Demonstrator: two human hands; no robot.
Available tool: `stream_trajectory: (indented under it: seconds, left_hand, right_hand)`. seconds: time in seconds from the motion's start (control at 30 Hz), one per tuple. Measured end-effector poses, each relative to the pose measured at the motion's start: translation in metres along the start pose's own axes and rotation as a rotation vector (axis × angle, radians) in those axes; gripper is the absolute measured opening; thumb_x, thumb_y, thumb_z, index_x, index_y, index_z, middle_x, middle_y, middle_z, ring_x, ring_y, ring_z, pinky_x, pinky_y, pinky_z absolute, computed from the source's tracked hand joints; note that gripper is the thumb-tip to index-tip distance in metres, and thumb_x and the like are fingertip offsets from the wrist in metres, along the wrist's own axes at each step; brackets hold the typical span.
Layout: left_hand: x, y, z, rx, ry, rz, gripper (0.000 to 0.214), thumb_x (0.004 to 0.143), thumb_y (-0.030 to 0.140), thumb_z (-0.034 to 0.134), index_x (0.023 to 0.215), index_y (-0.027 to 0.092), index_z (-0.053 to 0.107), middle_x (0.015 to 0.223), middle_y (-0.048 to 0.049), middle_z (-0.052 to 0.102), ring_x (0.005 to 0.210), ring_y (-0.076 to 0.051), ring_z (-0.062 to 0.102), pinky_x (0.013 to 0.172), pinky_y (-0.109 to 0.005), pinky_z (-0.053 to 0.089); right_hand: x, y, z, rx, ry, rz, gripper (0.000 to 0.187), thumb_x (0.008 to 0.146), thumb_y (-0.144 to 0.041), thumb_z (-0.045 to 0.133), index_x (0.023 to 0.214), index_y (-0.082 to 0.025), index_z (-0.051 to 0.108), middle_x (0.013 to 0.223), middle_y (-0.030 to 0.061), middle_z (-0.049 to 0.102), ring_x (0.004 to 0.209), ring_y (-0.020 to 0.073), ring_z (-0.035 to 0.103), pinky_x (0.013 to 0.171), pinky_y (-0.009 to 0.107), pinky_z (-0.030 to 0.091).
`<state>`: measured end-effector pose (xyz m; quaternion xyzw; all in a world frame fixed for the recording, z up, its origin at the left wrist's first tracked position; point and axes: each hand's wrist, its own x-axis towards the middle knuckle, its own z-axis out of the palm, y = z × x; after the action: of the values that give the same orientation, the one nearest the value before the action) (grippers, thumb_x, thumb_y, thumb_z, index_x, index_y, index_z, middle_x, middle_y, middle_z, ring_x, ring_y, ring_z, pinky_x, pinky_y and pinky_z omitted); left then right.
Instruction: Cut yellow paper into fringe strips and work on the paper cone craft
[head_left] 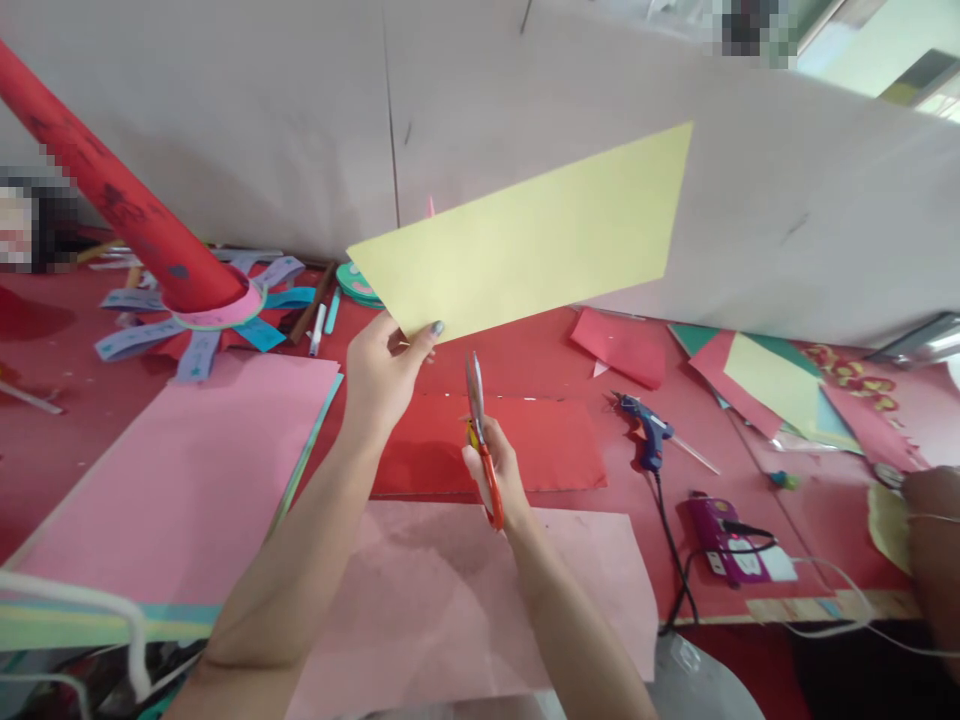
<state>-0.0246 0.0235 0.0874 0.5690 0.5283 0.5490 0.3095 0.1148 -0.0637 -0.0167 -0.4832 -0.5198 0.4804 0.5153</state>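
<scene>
My left hand (381,375) pinches the lower left corner of a yellow sheet of paper (525,235), with the thumb on its near face. The sheet is held up off the table and slants upward to the right. In my right hand (504,460) is a pair of scissors (480,415) with orange-red handles, blades pointing up and away from me. The blades look closed and stand below the sheet, apart from it. Under my hands lie a red sheet (555,440) and, nearer to me, a pale pink sheet (465,600).
Left are a stack of coloured paper (180,470) and a red paper cone (135,200) with paper strips round its base. Right are a blue glue gun (649,430), a purple power strip (727,540) with cords, and more paper (772,375). Another person's arm (934,540) shows at the right edge.
</scene>
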Motion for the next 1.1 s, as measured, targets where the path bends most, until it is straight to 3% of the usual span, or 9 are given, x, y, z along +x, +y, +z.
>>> stream_trajectory:
  seconds: [0.13, 0.43, 0.63, 0.87, 1.1]
  left_hand:
    - [-0.004, 0.006, 0.001, -0.03, -0.024, 0.005, 0.021, 0.076, 0.036, 0.063, 0.086, 0.017, 0.062, 0.072, 0.0003, 0.067, 0.061, -0.01, 0.061, 0.059, -0.018, 0.05]
    - [-0.014, 0.001, 0.021, -0.051, -0.17, -0.141, 0.023, 0.072, 0.038, 0.067, 0.083, 0.018, 0.065, 0.074, -0.0008, 0.068, 0.063, -0.013, 0.064, 0.06, -0.022, 0.052]
    - [-0.017, 0.004, 0.027, -0.091, -0.239, -0.196, 0.019, 0.073, 0.033, 0.066, 0.084, 0.017, 0.064, 0.075, -0.0007, 0.069, 0.066, -0.015, 0.065, 0.065, -0.025, 0.054]
    - [-0.016, 0.001, 0.028, -0.071, -0.296, -0.164, 0.022, 0.075, 0.032, 0.063, 0.092, 0.019, 0.062, 0.079, -0.0009, 0.068, 0.07, -0.016, 0.065, 0.062, -0.023, 0.053]
    - [-0.017, 0.004, 0.029, -0.05, -0.285, -0.14, 0.018, 0.081, 0.034, 0.054, 0.076, 0.018, 0.057, 0.07, -0.0006, 0.064, 0.064, -0.015, 0.063, 0.064, -0.024, 0.051]
  right_hand:
    - [0.0, -0.001, 0.001, -0.015, -0.038, 0.024, 0.035, 0.077, -0.035, 0.059, 0.109, -0.023, 0.053, 0.071, -0.0043, 0.036, 0.061, 0.0101, 0.034, 0.06, 0.024, 0.034]
    - [0.003, -0.007, -0.001, -0.002, 0.063, 0.041, 0.033, 0.075, -0.033, 0.06, 0.107, -0.024, 0.055, 0.072, -0.0037, 0.043, 0.062, 0.0109, 0.039, 0.062, 0.025, 0.039]
    - [0.004, -0.011, -0.002, 0.0, 0.086, 0.094, 0.033, 0.077, -0.036, 0.059, 0.107, -0.024, 0.055, 0.071, -0.0043, 0.042, 0.054, 0.0079, 0.034, 0.051, 0.021, 0.035]
    - [0.004, -0.011, -0.003, -0.011, 0.084, 0.11, 0.032, 0.079, -0.039, 0.058, 0.107, -0.025, 0.054, 0.069, -0.0051, 0.041, 0.052, 0.0074, 0.033, 0.05, 0.02, 0.035]
    - [0.005, -0.011, -0.006, -0.034, 0.114, 0.105, 0.032, 0.08, -0.041, 0.058, 0.107, -0.025, 0.054, 0.069, -0.0047, 0.041, 0.053, 0.0078, 0.034, 0.051, 0.021, 0.035]
